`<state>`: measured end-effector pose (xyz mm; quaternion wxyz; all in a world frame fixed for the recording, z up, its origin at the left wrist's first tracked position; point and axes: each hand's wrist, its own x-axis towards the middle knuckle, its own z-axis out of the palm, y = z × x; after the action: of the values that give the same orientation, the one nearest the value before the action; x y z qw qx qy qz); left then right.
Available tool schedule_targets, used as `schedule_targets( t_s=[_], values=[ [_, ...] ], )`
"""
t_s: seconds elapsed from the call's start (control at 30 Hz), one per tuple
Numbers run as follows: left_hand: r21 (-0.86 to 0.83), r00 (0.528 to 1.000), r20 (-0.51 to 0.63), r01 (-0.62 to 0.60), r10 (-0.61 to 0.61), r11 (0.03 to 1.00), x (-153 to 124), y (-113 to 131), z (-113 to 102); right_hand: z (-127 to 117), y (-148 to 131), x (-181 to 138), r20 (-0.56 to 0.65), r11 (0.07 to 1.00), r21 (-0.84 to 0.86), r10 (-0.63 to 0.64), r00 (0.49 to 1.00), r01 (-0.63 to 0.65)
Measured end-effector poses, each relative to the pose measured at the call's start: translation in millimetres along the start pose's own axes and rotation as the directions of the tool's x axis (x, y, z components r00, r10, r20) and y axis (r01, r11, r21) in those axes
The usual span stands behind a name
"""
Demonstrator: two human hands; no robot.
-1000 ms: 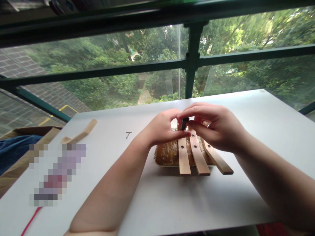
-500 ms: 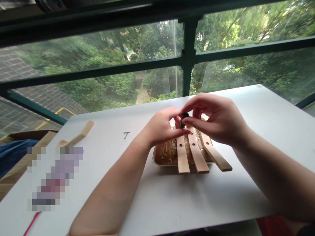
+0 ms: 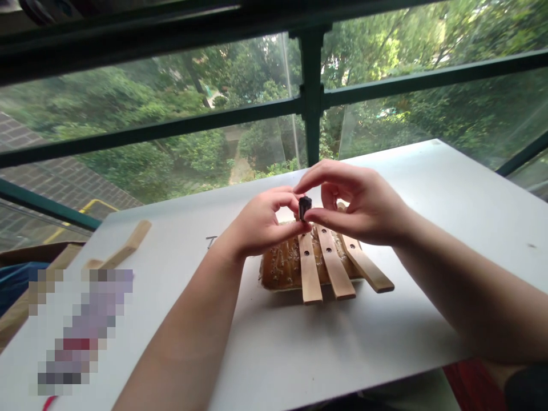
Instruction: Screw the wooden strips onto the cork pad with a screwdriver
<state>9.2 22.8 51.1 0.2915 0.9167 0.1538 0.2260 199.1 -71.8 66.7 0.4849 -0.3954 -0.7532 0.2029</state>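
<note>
A small black ridged piece (image 3: 304, 208) is pinched between my two hands above the table; its exact kind is too small to make out. My left hand (image 3: 268, 225) grips it from the left with thumb and fingertips. From the right, my right hand (image 3: 353, 200) has its thumb against the piece and its index finger arched over the top. Just below lies a brown, glossy, bumpy block (image 3: 280, 265). Across it rest three bent wooden slats, a left one (image 3: 312, 277), a middle one (image 3: 336, 271) and a right one (image 3: 368, 268), with dark screws or holes in them.
On the white table (image 3: 265, 348), thin metal pieces (image 3: 210, 242) lie by my left forearm. A bent wooden slat (image 3: 128, 245) and a pixelated patch (image 3: 85, 325) are farther left. An open cardboard box (image 3: 60, 268) stands beyond the left edge; a green-framed window (image 3: 312, 97) rises behind.
The view has shifted a little, so the scene sits farther left. The black piece has turned in my fingers and shows more of its ridged end. Both hands stay on it.
</note>
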Motion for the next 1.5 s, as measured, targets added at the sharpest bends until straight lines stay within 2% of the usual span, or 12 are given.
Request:
schedule_targets(
  t_s=[0.13, 0.23, 0.3, 0.4, 0.47, 0.67, 0.93, 1.1, 1.17, 1.33, 1.5],
  values=[
    [0.027, 0.997, -0.065, 0.045, -0.044, 0.999, 1.6, 2.1, 8.6, 2.0, -0.3, 0.4, -0.074, 0.996, -0.086, 0.006, 0.997, -0.012],
    [0.053, 0.993, -0.105, 0.052, -0.046, 0.997, 1.9, 1.5, 10.6, 2.3, -2.3, 0.1, -0.055, 0.992, -0.130, -0.011, 0.998, 0.004],
    [0.018, 0.996, -0.087, 0.017, -0.015, 1.000, 1.1, -0.2, 8.6, 1.8, -2.7, 0.1, -0.024, 0.992, -0.123, -0.028, 0.999, 0.024],
    [-0.119, 0.999, -0.020, -0.049, 0.047, 0.992, -1.5, -3.4, 2.9, 0.6, -1.3, 0.2, 0.021, 0.995, -0.078, -0.066, 0.998, 0.067],
    [-0.166, 0.999, 0.004, -0.051, 0.052, 0.985, -3.4, -5.1, -0.7, 0.2, 0.0, 0.0, 0.055, 0.996, -0.032, -0.087, 0.995, 0.089],
    [-0.012, 1.000, -0.009, -0.003, 0.003, 1.000, -3.8, -6.0, -1.8, 4.3, 0.8, -2.4, 0.070, 0.999, 0.010, -0.040, 0.997, 0.039],
    [0.014, 0.996, -0.052, 0.072, -0.072, 0.997, -1.3, 1.3, 5.1, 9.1, 2.2, -1.9, -0.103, 0.996, -0.090, 0.017, 0.995, -0.026],
    [0.038, 0.992, -0.111, 0.062, -0.057, 0.997, 0.1, 0.1, 8.5, 8.0, -0.4, -2.9, -0.016, 0.995, -0.097, -0.026, 1.000, 0.024],
    [0.000, 0.997, -0.073, 0.034, -0.034, 0.999, -0.2, -2.2, 7.6, 7.3, -0.4, -3.1, 0.020, 0.996, -0.070, -0.047, 0.999, 0.048],
    [-0.132, 0.991, 0.107, -0.065, 0.080, 0.989, -2.9, -7.7, -0.6, 6.1, 1.1, -2.5, 0.060, 0.995, 0.005, -0.098, 0.993, 0.098],
    [-0.031, 0.999, 0.043, -0.014, 0.015, 0.999, -3.7, -8.5, -3.2, 6.8, 1.3, -1.5, 0.006, 0.994, -0.088, -0.067, 0.998, 0.068]
  ],
)
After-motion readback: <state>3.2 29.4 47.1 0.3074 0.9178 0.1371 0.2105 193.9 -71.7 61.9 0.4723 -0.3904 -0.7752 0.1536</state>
